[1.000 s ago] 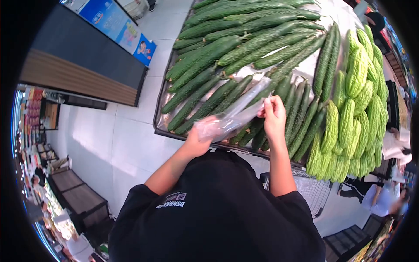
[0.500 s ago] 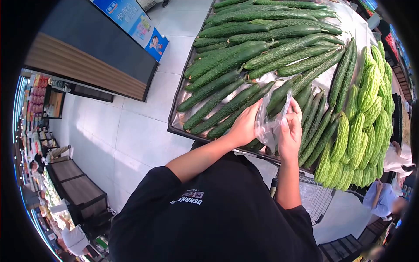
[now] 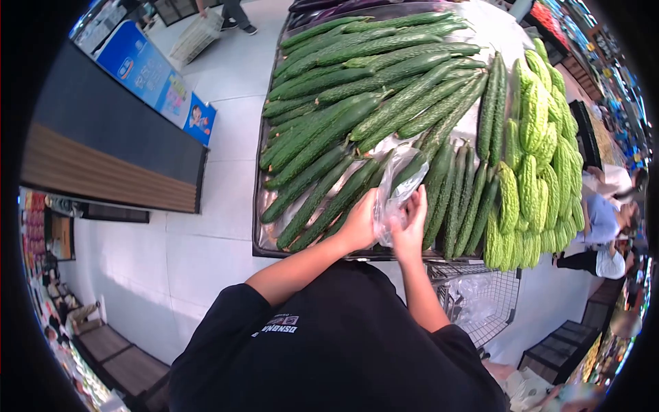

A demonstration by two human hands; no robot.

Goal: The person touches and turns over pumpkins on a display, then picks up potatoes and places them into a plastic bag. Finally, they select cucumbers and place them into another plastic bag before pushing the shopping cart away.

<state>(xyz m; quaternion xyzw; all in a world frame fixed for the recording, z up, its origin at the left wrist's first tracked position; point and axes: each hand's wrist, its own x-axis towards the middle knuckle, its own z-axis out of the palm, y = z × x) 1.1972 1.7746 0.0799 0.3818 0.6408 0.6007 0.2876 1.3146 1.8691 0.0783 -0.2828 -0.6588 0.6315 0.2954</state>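
A clear plastic bag is held upright between my two hands, its mouth spread at the top. My left hand is closed on the bag's left side. On the other side, my right hand has its blurred thumb and fingers around the bag's lower right edge. Green cucumbers lie in rows on the black-edged display in front of me. Dark green shows through the bag; whether a cucumber is inside or behind it, I cannot tell.
Pale green bitter gourds are piled at the right, with purple eggplants at the far edge. A wire cart stands below the display's right side. A dark cabinet is at the left. People stand at the right.
The view has shifted, so the display sits further left and eggplants show at its far edge. Both hands remain at the bag, whose mouth now leans to the right.
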